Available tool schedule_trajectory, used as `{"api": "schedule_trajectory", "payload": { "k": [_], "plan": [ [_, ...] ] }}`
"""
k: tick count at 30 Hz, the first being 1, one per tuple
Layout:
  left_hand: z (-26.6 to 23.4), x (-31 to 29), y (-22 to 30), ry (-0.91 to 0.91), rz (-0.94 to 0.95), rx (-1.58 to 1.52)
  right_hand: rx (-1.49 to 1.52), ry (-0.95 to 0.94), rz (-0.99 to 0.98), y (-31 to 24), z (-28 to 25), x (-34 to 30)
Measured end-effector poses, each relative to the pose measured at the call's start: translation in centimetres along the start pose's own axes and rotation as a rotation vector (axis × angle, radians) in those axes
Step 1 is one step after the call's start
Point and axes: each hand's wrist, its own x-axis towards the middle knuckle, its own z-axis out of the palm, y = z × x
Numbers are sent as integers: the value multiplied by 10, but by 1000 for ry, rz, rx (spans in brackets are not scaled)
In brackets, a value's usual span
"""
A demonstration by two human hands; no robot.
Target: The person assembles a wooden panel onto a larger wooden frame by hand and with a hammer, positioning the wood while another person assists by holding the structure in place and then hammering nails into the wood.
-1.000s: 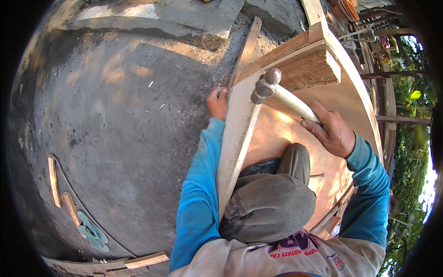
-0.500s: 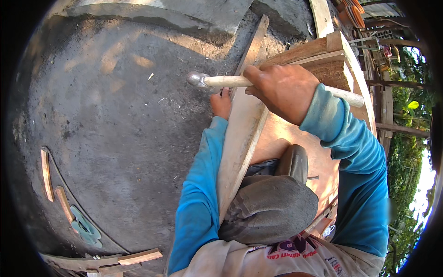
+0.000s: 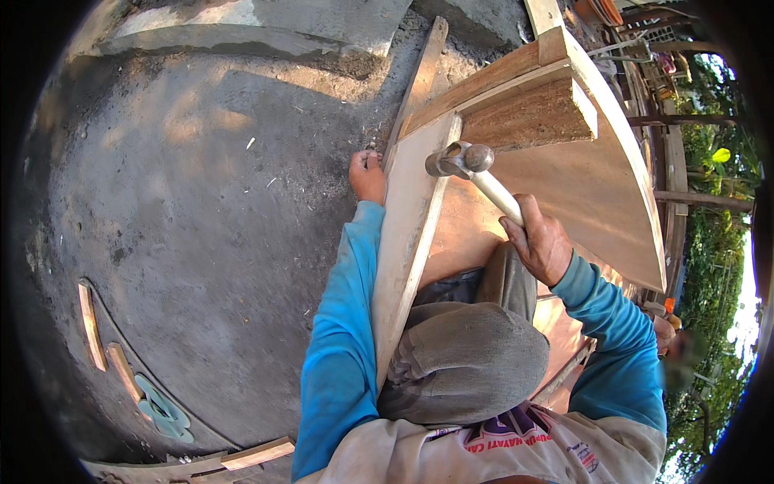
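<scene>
Hammer (image 3: 461,159) swung down onto board edge (image 3: 411,234) | right hand (image 3: 542,240) lower

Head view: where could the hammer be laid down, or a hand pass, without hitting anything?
Free: the wide concrete floor left of the upright plank, bordered by wood offcuts at its lower left. Also bare plywood panel right of the hammer. Crowded: between plank, bent knee and right hand; left hand grips the plank's far side.

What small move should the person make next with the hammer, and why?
Probably lift the hammer for another strike: the right hand grips its pale handle, its head sits at the upright board, and the left hand steadies that board's outer face.
</scene>
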Motion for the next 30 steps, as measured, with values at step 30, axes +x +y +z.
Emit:
{"api": "schedule_trajectory", "payload": {
  "k": [30],
  "plan": [
    [-34, -113, 298, -324, 201, -288, -85, 60, -92, 38, 15, -12]
  ]
}}
